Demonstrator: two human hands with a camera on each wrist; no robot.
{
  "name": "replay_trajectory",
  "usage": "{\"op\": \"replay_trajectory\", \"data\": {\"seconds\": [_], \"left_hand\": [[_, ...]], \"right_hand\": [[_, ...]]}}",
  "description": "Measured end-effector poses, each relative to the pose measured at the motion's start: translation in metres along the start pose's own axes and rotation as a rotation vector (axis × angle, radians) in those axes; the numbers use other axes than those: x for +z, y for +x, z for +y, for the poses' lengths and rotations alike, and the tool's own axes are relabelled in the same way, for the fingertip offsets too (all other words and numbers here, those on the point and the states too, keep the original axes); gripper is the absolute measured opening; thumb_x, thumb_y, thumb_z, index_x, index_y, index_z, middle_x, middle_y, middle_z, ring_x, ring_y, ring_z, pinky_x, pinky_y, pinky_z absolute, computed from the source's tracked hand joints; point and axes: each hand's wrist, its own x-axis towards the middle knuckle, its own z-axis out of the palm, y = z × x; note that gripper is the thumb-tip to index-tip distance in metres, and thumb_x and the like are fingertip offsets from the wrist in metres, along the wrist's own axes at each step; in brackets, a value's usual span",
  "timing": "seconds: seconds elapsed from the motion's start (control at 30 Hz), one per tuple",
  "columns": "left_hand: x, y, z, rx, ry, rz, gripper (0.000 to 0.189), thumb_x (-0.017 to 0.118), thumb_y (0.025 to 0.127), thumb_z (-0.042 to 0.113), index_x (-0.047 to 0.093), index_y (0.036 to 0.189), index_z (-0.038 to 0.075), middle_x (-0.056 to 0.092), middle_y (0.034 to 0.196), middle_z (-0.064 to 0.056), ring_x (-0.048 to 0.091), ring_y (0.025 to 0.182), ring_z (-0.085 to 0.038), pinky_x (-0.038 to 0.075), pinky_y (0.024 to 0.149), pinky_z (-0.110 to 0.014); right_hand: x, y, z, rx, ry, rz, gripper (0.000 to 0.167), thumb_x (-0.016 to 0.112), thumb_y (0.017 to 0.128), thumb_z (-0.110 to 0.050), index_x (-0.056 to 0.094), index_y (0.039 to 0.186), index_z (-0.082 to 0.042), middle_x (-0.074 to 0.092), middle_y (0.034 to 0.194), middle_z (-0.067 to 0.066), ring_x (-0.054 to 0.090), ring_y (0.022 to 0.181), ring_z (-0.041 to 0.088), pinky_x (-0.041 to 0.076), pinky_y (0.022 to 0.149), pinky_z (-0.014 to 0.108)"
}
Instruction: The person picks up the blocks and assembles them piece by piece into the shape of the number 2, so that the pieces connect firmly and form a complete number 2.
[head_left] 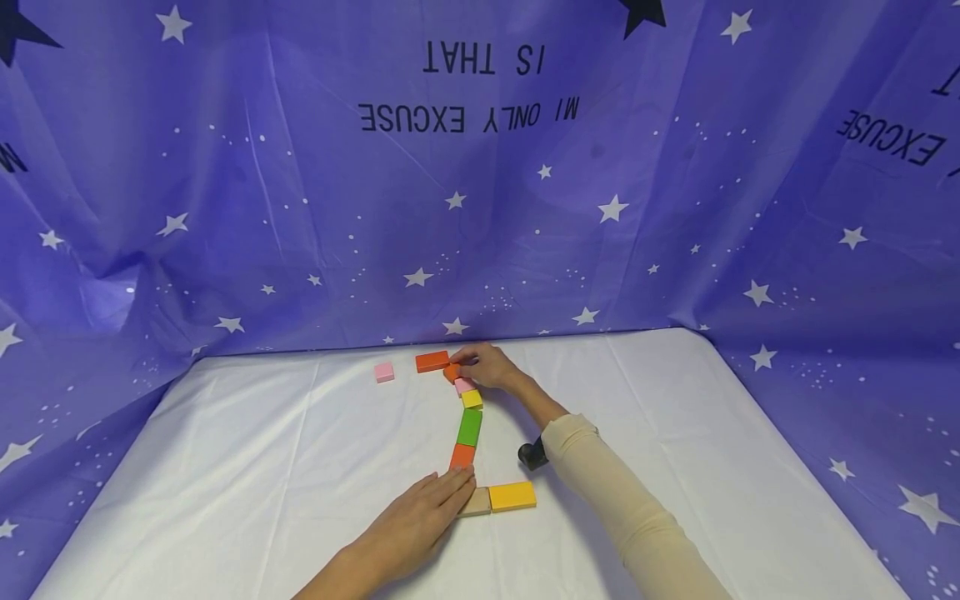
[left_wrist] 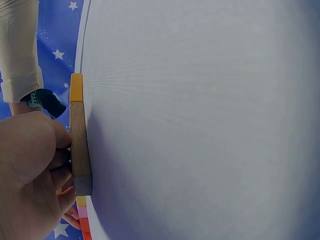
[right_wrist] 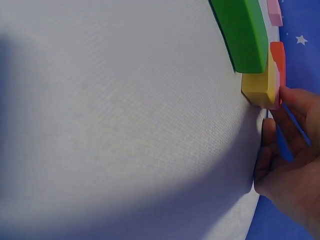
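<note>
A curved row of coloured blocks runs up the white table. My left hand (head_left: 431, 508) rests on the plain wooden block (left_wrist: 80, 145) at the near end, fingers fairly straight and partly covering it. Touching its right end is a yellow block (head_left: 513, 497). Just beyond the left fingertips lies an orange-red block (head_left: 462, 456), then a green block (head_left: 469, 427), a small yellow block (head_left: 472, 399) and a pink block (head_left: 465, 385). At the far end, my right hand (head_left: 486, 367) pinches a small orange block (head_left: 452, 372), its fingers partly hidden in the right wrist view.
A long orange-red block (head_left: 432, 361) lies at the far end, beside the small orange one. Farther left sits a separate pink block (head_left: 384, 372). A purple star-printed curtain (head_left: 480, 225) borders the table's back and sides. A black device (head_left: 532, 455) is at the right wrist.
</note>
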Motion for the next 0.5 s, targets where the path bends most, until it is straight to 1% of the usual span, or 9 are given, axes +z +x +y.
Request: {"op": "replay_trajectory", "data": {"seconds": [0.27, 0.5], "left_hand": [[-0.0010, 0.0004, 0.0005, -0.004, 0.000, -0.006, 0.046, 0.062, 0.097, 0.012, 0.054, 0.141, -0.001, 0.048, 0.149, -0.013, 0.047, 0.135, -0.026, 0.043, 0.107, -0.044], [-0.0011, 0.0010, 0.0002, -0.015, -0.019, -0.028, 0.047, 0.061, 0.099, 0.012, 0.052, 0.143, -0.001, 0.046, 0.151, -0.014, 0.045, 0.137, -0.026, 0.042, 0.108, -0.044]], "right_hand": [[-0.0012, -0.0017, -0.0022, -0.020, 0.009, -0.004, 0.025, 0.068, 0.094, -0.008, 0.075, 0.117, -0.010, 0.069, 0.119, 0.005, 0.061, 0.113, 0.024, 0.049, 0.098, 0.035], [-0.0008, -0.0018, -0.0020, -0.020, 0.009, -0.003, 0.025, 0.067, 0.094, -0.009, 0.074, 0.118, -0.009, 0.070, 0.116, 0.005, 0.061, 0.113, 0.025, 0.049, 0.099, 0.035]]}}
